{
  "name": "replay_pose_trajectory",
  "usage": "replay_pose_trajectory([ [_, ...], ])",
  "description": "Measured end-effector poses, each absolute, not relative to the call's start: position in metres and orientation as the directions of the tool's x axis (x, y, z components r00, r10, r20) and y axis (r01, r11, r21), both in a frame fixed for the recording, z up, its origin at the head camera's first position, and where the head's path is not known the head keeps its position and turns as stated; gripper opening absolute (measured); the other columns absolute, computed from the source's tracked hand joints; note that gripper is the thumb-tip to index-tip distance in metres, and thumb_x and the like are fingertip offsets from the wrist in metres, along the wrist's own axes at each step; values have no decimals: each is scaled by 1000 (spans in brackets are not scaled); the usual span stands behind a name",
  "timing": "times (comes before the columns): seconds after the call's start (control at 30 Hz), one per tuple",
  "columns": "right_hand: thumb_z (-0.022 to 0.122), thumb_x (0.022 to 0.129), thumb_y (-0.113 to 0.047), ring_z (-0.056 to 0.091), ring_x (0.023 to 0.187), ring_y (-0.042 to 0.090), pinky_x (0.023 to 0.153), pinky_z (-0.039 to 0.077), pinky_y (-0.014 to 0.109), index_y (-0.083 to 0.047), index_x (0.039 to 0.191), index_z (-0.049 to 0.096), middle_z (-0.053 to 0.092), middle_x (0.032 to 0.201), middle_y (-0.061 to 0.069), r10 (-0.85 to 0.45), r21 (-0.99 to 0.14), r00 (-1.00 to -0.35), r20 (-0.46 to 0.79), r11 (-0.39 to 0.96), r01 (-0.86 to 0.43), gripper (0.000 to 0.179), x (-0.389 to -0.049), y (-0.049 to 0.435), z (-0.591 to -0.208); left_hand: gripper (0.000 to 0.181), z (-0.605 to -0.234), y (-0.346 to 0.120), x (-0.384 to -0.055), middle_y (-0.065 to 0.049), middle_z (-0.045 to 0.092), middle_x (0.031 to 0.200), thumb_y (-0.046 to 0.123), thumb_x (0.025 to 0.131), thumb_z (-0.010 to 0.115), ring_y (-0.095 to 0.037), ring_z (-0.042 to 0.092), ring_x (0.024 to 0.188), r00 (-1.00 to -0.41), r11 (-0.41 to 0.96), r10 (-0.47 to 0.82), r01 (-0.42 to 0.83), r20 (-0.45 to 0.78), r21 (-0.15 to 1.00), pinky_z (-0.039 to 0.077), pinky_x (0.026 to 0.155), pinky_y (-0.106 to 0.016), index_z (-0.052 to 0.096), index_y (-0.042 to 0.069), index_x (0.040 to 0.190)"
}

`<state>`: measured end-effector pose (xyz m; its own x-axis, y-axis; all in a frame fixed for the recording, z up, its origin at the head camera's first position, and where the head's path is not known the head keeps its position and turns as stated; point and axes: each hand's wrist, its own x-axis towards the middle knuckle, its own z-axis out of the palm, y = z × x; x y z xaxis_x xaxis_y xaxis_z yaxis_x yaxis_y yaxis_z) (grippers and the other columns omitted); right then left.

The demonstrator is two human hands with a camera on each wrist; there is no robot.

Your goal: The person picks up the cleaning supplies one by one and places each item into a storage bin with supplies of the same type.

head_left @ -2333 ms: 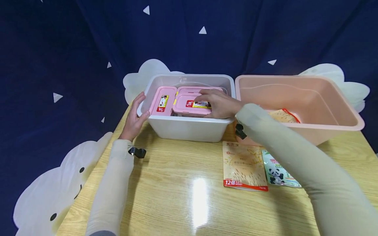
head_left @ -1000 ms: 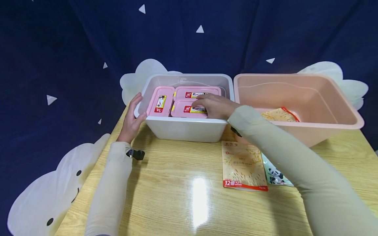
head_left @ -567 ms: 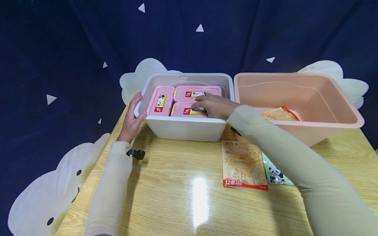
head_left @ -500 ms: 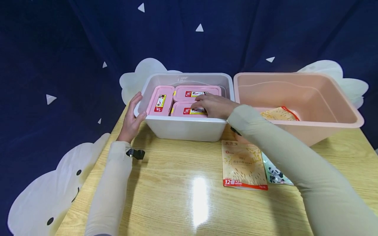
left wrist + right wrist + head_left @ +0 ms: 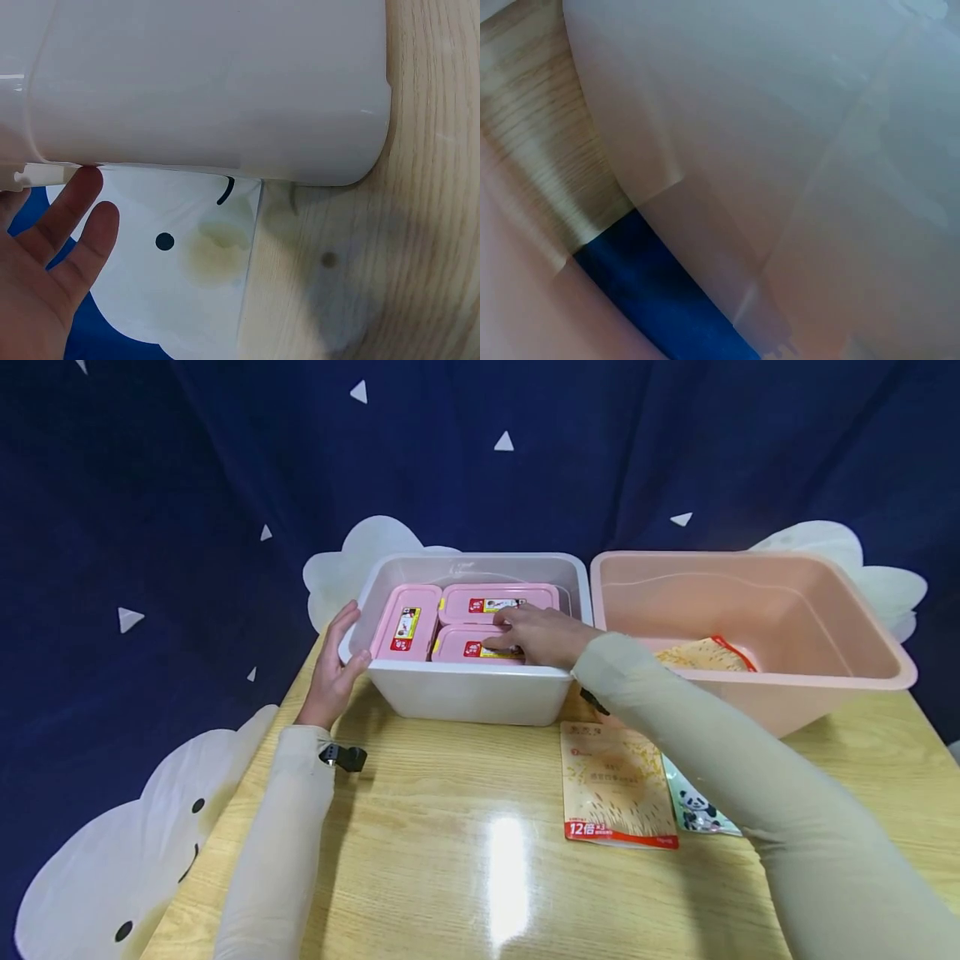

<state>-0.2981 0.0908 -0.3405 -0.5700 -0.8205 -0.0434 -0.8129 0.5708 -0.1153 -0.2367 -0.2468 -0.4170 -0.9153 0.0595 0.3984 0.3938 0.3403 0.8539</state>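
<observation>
In the head view, a white plastic bin holds three lidded pink boxes. My left hand braces the bin's left front corner, thumb at the front rim and fingers along the left side. The left wrist view shows its loosely extended fingers against the bin's outer wall. One pink box lies lengthwise at the left. To its right are a back box and a front box. Over the front box's right part, my right hand rests with fingers spread on the lid, covering that end.
A peach bin stands right beside the white one, with a beige packet inside. On the wooden table in front lie another beige packet and a green panda packet, partly under the right sleeve. A dark blue curtain hangs behind.
The front pink box, earlier raised and overlapping the back box, has sunk level into the white bin under my right hand. My left hand keeps its place at the corner.
</observation>
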Motion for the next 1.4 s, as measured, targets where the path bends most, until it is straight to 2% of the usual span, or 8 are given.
replay_pose_trajectory([
  [0.27,57,97,-13,47,132,31,95,44,50,-34,137,60,51,145,12,-800,-84,-591,-101,599,-797,45,-296,91,-342,67,-418,-246,-234,1,25,165,18,89,55,-21,20,153,-912,360,55,397,405,844,17,123,-57,35,12,153],
  [0.43,58,96,-12,49,120,31,91,42,45,-33,132,65,57,137,10,-815,-39,-578,-52,580,-814,42,-298,91,-340,65,-416,-245,-236,3,26,164,19,90,55,-20,21,153,-909,361,52,404,414,840,17,124,-56,36,13,152],
  [0.5,59,95,-11,50,117,30,94,43,44,-32,131,66,58,135,9,-818,-36,-573,-43,575,-818,42,-298,91,-339,66,-415,-243,-236,3,26,164,19,90,55,-20,20,153,-911,352,51,400,410,846,18,123,-57,36,14,152],
  [0.67,62,93,-7,52,122,30,107,45,45,-28,130,66,58,134,10,-812,-78,-581,-51,583,-809,43,-297,92,-337,66,-415,-242,-237,2,25,165,20,89,55,-20,19,154,-912,341,52,399,407,851,17,123,-58,36,13,152],
  [0.9,68,92,-31,53,131,28,116,38,45,-16,132,65,61,137,10,-759,-244,-645,-85,644,-725,43,-295,93,-326,65,-415,-246,-237,0,24,165,18,91,53,-24,19,154,-918,341,61,388,392,856,18,122,-61,34,11,153],
  [1.1,57,97,-21,49,134,34,118,33,50,-9,129,66,59,138,16,-748,-197,-660,70,638,-744,35,-279,107,-301,65,-413,-244,-237,2,24,165,18,93,54,-21,19,154,-927,335,55,368,372,867,21,122,-60,34,15,154],
  [1.23,54,97,-13,49,133,35,117,35,50,-8,126,67,58,138,18,-747,-252,-636,192,589,-768,33,-257,118,-287,65,-413,-244,-233,3,23,166,18,92,54,-22,18,154,-935,341,31,341,352,876,20,121,-62,33,17,155],
  [1.4,56,98,-14,45,131,32,109,38,50,-10,126,67,57,139,14,-723,-301,-627,292,552,-777,31,-228,145,-282,66,-411,-241,-231,5,21,166,20,93,52,-21,17,155,-940,342,29,329,340,880,20,122,-61,32,20,155],
])
